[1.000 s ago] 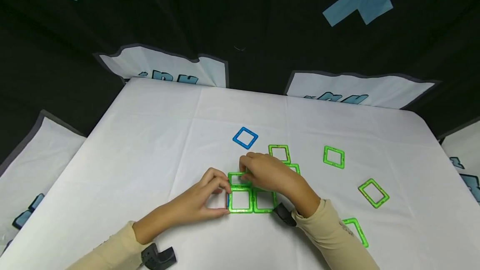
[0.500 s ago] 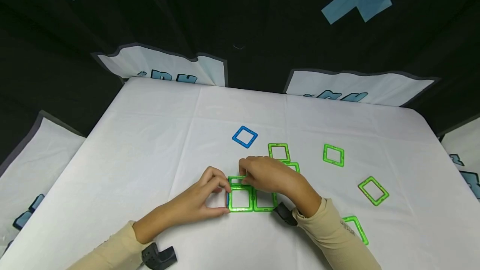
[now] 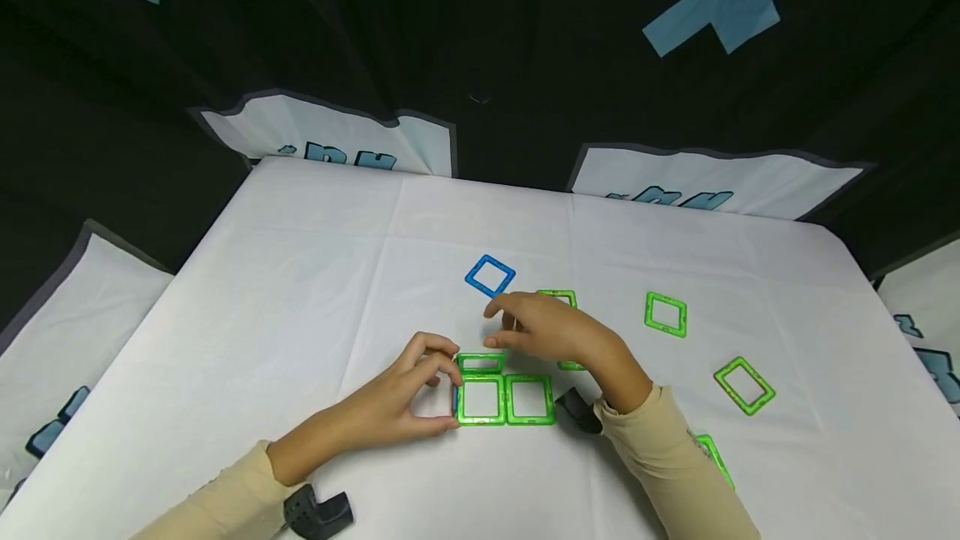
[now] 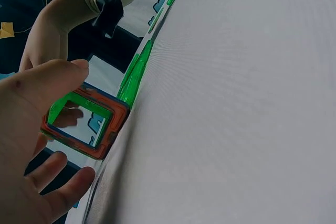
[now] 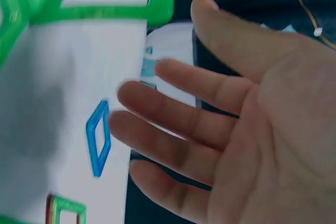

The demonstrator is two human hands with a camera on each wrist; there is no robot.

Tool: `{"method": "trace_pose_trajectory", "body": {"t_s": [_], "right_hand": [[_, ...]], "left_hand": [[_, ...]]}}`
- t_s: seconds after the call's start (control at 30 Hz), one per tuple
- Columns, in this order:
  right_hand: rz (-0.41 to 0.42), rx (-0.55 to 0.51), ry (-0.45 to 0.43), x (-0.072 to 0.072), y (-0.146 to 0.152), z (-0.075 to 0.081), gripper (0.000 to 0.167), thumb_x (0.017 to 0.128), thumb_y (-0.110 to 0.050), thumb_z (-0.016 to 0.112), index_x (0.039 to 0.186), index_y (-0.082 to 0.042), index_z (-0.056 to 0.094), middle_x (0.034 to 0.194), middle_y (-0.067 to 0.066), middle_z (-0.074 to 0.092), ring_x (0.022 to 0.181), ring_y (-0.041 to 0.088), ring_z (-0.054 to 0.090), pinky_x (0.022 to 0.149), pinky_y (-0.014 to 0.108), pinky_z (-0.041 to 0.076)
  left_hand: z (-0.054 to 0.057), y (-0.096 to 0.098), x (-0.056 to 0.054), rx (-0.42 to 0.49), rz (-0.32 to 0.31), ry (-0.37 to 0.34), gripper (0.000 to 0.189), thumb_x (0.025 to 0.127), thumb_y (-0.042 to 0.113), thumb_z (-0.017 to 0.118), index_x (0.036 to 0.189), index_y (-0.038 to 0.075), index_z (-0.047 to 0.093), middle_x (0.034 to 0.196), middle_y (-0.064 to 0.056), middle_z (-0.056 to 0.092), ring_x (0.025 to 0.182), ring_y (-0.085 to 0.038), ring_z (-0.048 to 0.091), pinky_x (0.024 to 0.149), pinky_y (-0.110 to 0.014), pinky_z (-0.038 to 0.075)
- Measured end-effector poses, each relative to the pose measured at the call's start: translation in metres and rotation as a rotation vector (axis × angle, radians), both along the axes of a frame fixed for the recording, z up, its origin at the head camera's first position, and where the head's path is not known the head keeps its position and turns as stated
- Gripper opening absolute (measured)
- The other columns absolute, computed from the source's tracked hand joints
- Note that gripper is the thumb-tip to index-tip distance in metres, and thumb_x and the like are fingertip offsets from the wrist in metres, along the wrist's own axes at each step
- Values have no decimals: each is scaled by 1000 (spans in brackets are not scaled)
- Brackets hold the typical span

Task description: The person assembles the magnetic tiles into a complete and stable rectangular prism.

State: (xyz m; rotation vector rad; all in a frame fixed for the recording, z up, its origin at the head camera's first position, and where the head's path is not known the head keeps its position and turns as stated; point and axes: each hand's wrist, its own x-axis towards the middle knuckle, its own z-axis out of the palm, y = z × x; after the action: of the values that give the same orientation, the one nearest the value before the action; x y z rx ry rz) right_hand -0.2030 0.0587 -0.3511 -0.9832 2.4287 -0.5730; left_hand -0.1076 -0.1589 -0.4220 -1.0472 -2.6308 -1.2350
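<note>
Pinches red tile (image 4: 111, 132) on edge in left hand (image 3: 408, 390), at left side of two touching green tiles (image 3: 482, 420) on table (image 3: 300, 273), with third green tile (image 3: 481, 356) slanted behind the left one. Hovers with right hand (image 3: 547, 327) released, fingers loose, just beside blue tile (image 3: 501, 264).

- Left sleeve (image 3: 213, 502): plain beige, long, close-fitting, lightly creased along the forearm, ending in a cuff at the wrist.
- Right sleeve (image 3: 671, 461): the same beige cloth, with soft folds and a small dark print on its right side, too small to read.
- Left wrist camera (image 3: 318, 515): black, blocky, notched in outline, at the near side of the cuff.
- Right wrist camera (image 3: 578, 412): black and angular, at the cuff's left edge.
- Both hands: bare, five-fingered.
</note>
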Motion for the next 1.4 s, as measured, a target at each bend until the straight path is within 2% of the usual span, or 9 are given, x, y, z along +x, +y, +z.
{"method": "trace_pose_trajectory", "body": {"t_s": [0.2, 0.37, 0.5, 0.63, 0.77, 0.93, 1.03, 1.17, 1.4], "right_hand": [[-131, -15, 64, -23, 0, -8, 52, 88, -35, 58, 131, -8, 46, 121, 15, 54, 110, 27, 54, 91, 43, 45], [-223, 99, 147, -46, -17, -15, 67, 84, -41, 62, 140, -14, 35, 135, 15, 43, 124, 31, 43, 96, 49, 41], [-244, 211, 174, -58, -31, -20, 72, 83, -42, 63, 142, -16, 32, 139, 14, 40, 125, 32, 41, 97, 50, 39], [-231, 290, 199, -62, -38, -27, 73, 81, -40, 66, 141, -14, 33, 139, 13, 42, 125, 32, 42, 100, 48, 37], [-221, 334, 217, -62, -41, -33, 74, 80, -39, 68, 141, -13, 35, 137, 12, 44, 123, 31, 43, 100, 47, 38], [-195, 332, 245, -58, -41, -31, 70, 81, -35, 68, 140, -15, 36, 135, 12, 46, 122, 30, 45, 98, 46, 40], [-183, 283, 250, -52, -32, -26, 69, 80, -32, 69, 139, -16, 38, 134, 12, 47, 121, 30, 46, 98, 47, 40], [-177, 193, 255, -41, -15, -17, 67, 79, -30, 70, 137, -16, 41, 133, 13, 49, 120, 32, 47, 98, 50, 39], [-138, 66, 300, -12, 10, 2, 65, 79, -27, 71, 136, -15, 43, 130, 13, 52, 119, 33, 47, 97, 52, 39]], "left_hand": [[-1, -1, -1, 25, -34, -28, 34, 78, 21, 72, 103, 19, 49, 131, -10, 38, 110, -16, 49, 81, -27, 49], [-1, 0, -2, 31, -48, -18, 34, 79, 22, 72, 104, 18, 49, 130, -7, 42, 112, -16, 49, 82, -27, 50], [-2, 0, -1, 31, -48, -17, 34, 79, 22, 72, 104, 18, 49, 130, -6, 43, 111, -15, 50, 81, -26, 50], [-2, 2, -1, 27, -46, -21, 34, 79, 24, 71, 104, 17, 49, 130, -7, 43, 112, -17, 51, 82, -25, 50], [-2, 1, 0, 24, -39, -18, 35, 79, 23, 72, 105, 16, 50, 130, -7, 43, 110, -16, 52, 82, -24, 50], [0, -1, 1, 24, -46, -24, 43, 80, 23, 70, 114, 9, 48, 131, -6, 42, 112, -19, 51, 84, -25, 50], [1, -1, 0, 17, -45, -52, 54, 81, 24, 70, 124, 7, 43, 130, -5, 42, 113, -19, 51, 86, -25, 49], [4, -1, 1, -31, -20, -91, 68, 81, 29, 69, 136, 8, 34, 130, -2, 43, 104, -13, 54, 85, -25, 49], [5, -2, 1, -61, -29, -87, 70, 83, 32, 67, 138, 6, 34, 132, -4, 44, 100, -9, 54, 84, -25, 48]]}}
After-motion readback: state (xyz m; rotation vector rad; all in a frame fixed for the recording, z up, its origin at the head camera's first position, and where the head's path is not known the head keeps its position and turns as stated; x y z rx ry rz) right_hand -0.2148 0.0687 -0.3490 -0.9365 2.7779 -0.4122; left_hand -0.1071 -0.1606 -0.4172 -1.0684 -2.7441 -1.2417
